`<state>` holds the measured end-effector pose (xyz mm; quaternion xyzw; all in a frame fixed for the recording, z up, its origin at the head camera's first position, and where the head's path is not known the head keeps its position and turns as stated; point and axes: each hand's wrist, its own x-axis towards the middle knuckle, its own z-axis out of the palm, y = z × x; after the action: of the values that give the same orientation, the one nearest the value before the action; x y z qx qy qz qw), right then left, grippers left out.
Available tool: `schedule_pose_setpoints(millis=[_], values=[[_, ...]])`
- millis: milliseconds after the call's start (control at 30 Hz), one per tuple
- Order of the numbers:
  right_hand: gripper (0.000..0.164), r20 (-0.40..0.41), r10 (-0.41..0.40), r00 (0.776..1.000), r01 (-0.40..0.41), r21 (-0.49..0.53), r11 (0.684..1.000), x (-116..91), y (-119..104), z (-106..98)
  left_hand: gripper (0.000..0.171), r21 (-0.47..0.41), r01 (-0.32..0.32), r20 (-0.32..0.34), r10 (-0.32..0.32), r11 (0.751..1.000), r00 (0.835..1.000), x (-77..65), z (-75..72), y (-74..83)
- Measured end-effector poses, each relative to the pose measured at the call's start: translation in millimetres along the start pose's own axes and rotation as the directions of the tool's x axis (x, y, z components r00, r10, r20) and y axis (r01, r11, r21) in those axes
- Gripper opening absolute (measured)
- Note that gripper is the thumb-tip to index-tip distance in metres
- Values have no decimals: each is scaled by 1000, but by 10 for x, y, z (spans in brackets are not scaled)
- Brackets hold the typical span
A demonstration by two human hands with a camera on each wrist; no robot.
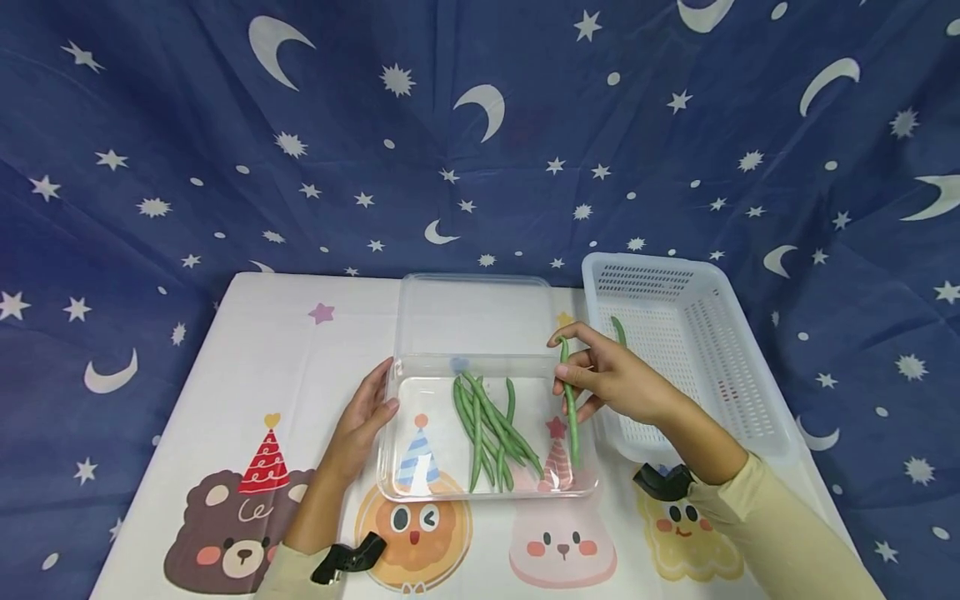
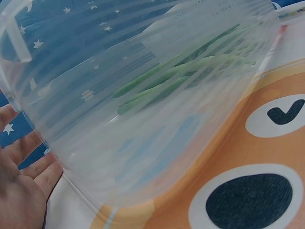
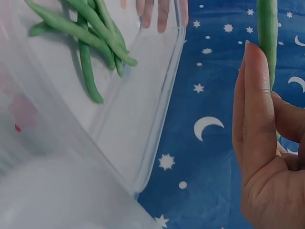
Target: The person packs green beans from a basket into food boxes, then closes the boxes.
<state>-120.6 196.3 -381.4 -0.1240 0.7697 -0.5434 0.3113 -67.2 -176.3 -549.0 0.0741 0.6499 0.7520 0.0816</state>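
A clear plastic container [image 1: 420, 496] with several green beans [image 1: 480, 425] in it stands before me. Its left wall is touched by my left hand [image 1: 360, 425], thumb on the rim and fingers along the outside. In the left wrist view those fingers [image 2: 45, 176] lie against the clear wall. My right hand [image 1: 618, 379] pinches one green bean [image 1: 572, 417] between thumb and fingers. That bean hangs nearly upright over the container's right end. The right wrist view shows the held bean [image 3: 268, 38] rising above the fingers [image 3: 257, 105].
To the right stands a white perforated basket [image 1: 750, 367] with a green bean [image 1: 618, 330] near its left wall. A clear lid [image 1: 476, 279] extends behind the container. The tablecloth [image 1: 300, 358] carries cartoon prints, and a blue star-and-moon curtain [image 1: 525, 208] hangs behind the table.
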Motion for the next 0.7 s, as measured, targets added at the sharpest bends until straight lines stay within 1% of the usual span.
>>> schedule_pose_setpoints(millis=[167,367,533,700], values=[[41,21,12,1000,-12,-1,1000,47,35,98,65,5,-2,-3,2,1000,1000,-14,-2,2],[47,31,6,999,-7,26,1000,83,33,179,64,3,-7,0,7,1000,1000,-6,9,14],[53,26,7,1000,-8,42,999,119,23,233,64,9,-8,-1,8,1000,1000,10,14,18],[56,28,17,999,-18,38,999,139,28,275,65,-4,-5,2,5,1000,1000,-1,14,29]])
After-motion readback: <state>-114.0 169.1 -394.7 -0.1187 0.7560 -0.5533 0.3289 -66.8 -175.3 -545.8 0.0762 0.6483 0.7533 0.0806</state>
